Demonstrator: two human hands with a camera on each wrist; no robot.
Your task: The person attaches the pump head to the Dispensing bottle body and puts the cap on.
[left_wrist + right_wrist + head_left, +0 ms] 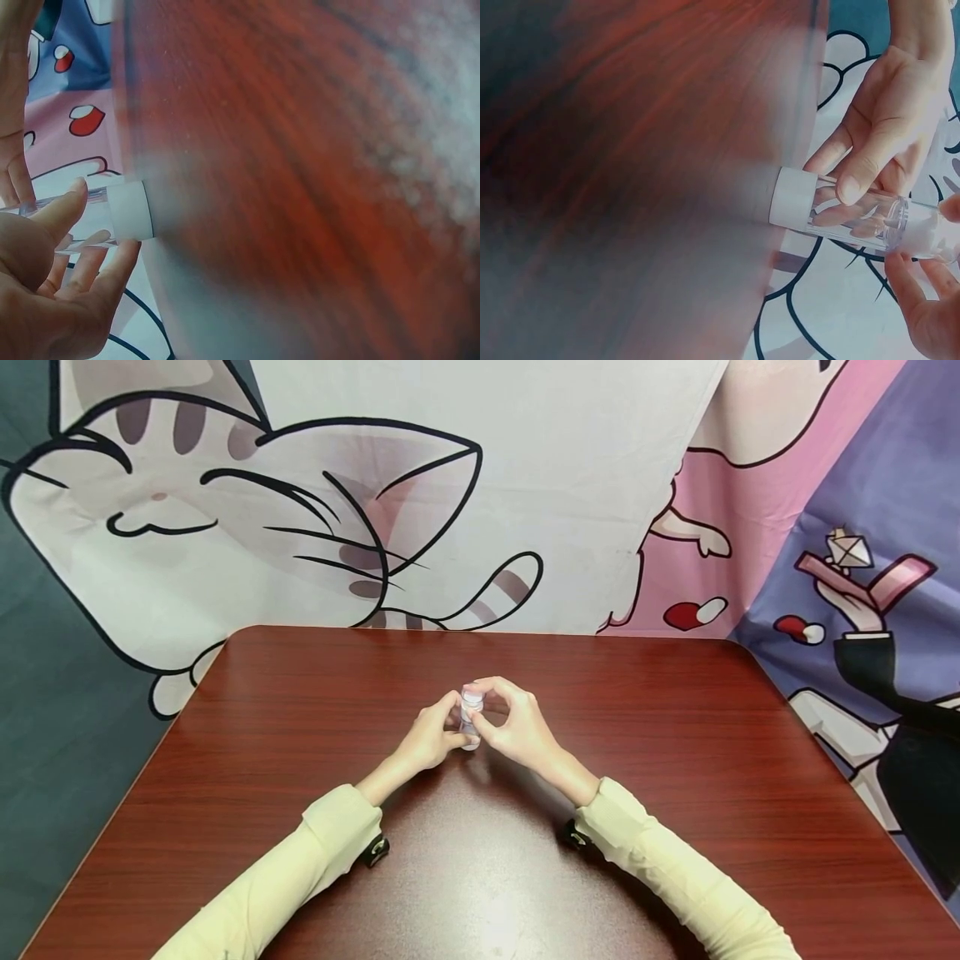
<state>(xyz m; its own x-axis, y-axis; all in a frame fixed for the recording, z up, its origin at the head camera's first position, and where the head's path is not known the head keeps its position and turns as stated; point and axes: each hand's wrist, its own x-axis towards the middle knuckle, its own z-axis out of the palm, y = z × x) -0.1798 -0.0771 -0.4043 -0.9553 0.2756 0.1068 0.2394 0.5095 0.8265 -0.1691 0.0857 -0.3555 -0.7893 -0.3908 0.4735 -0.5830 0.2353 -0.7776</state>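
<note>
A small clear cylindrical bottle (470, 727) with a white base (793, 198) stands upright between my two hands near the middle of the table. My left hand (429, 737) holds its see-through lower body, thumb on the near side and fingers behind, as the right wrist view shows. Around the white-and-clear top (924, 229), the thumb and fingers of my right hand (519, 724) pinch from the right. In the left wrist view the base is close over the tabletop, and part of the top lies outside the frame.
The brown wooden table (637, 710) has rounded far corners. Behind it hangs a cloth (585, 485) printed with a cartoon cat and other figures. Dark bands with devices (375, 850) sit at both wrists, by the pale sleeves (292, 860).
</note>
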